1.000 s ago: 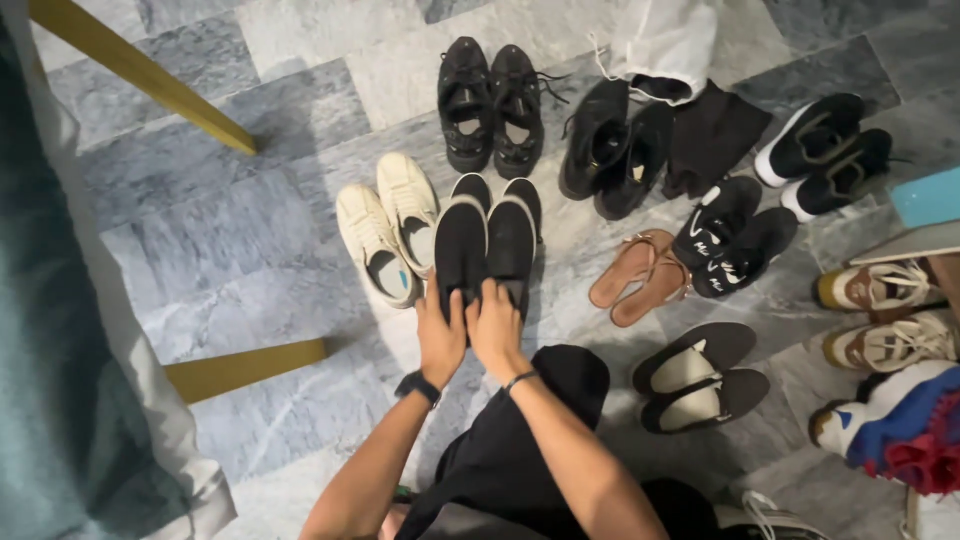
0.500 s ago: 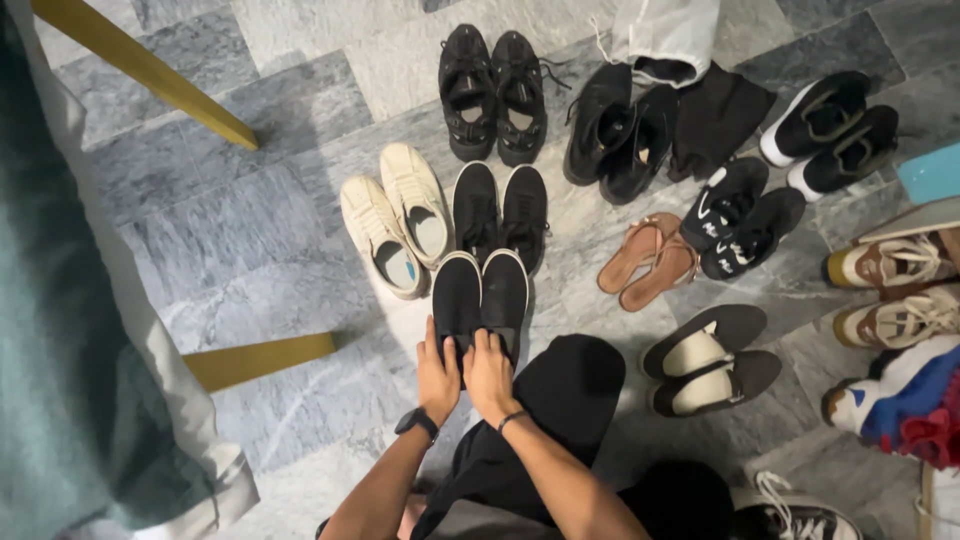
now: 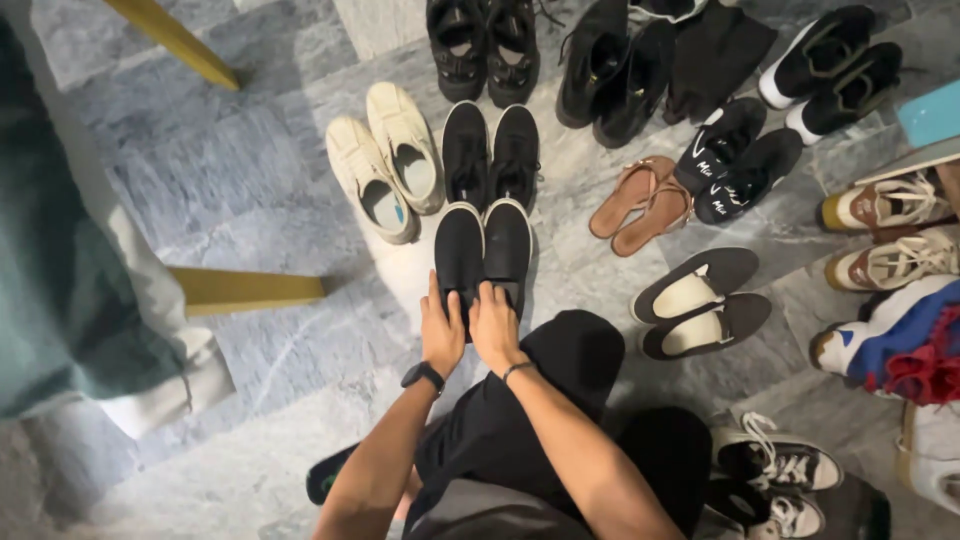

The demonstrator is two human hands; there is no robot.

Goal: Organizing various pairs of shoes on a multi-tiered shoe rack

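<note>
Head view, left hand (image 3: 441, 335) and right hand (image 3: 494, 325), fingers clasping two black slip-on shoes (image 3: 482, 250)

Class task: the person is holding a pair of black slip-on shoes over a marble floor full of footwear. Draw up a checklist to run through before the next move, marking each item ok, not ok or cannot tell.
1. Left hand grips the heel of the left slip-on of the black slip-on shoes: ok.
2. Right hand grips the heel of the right slip-on: ok.
3. The two slip-ons lie side by side, toes level: ok.
4. Slip-on toes apart from the black lace-up sneakers ahead: cannot tell.
5. Cream shoes clear of the slip-ons: ok.
6. Slip-on soles flat on the marble floor: cannot tell.
</note>
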